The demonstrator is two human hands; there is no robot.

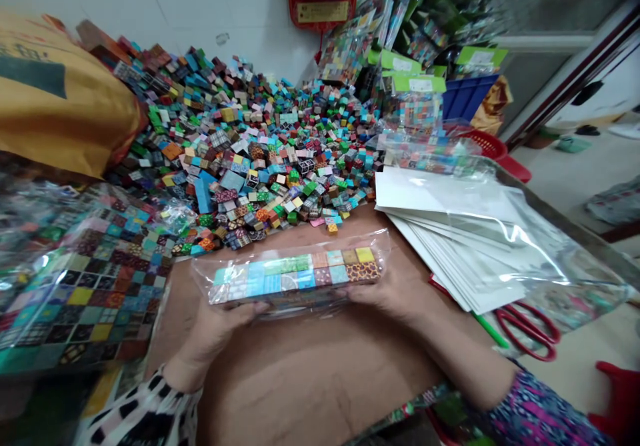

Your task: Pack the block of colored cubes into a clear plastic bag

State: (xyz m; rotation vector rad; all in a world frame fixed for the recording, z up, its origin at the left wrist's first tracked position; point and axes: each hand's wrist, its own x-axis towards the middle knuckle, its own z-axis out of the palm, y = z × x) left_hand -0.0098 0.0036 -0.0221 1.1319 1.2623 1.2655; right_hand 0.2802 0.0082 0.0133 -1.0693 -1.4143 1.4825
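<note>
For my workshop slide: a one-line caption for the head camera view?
Left hand and right hand hold a clear plastic bag of multicoloured printed cubes.

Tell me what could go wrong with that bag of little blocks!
The bag could slip, because the left hand and right hand hold it only at its ends, and its cubes might scatter. The pile could slide onto the board nearby. The scissors might snag the bag if it's moved that way.
</note>
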